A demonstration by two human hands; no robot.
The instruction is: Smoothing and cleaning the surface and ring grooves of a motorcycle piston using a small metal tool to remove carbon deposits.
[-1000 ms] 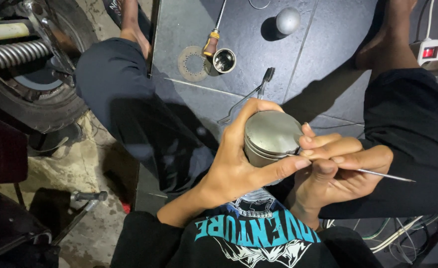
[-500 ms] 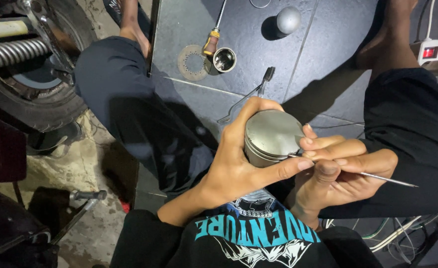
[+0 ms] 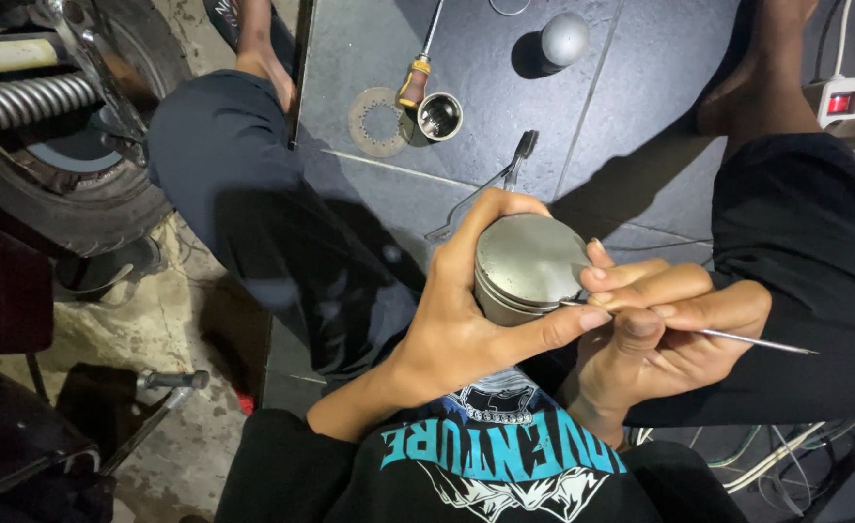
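The left hand (image 3: pixel 466 324) wraps around the metal piston (image 3: pixel 529 263), so its lower skirt and far side are hidden behind the palm and fingers. The thin pick (image 3: pixel 737 338) disappears inside the right hand (image 3: pixel 665 324); its tip, at the piston's edge, is too fine to make out. Above the hands, the screwdriver (image 3: pixel 418 73) shaft runs off the top edge. Far left of the left hand, the wheel (image 3: pixel 69 174) is cut by the frame.
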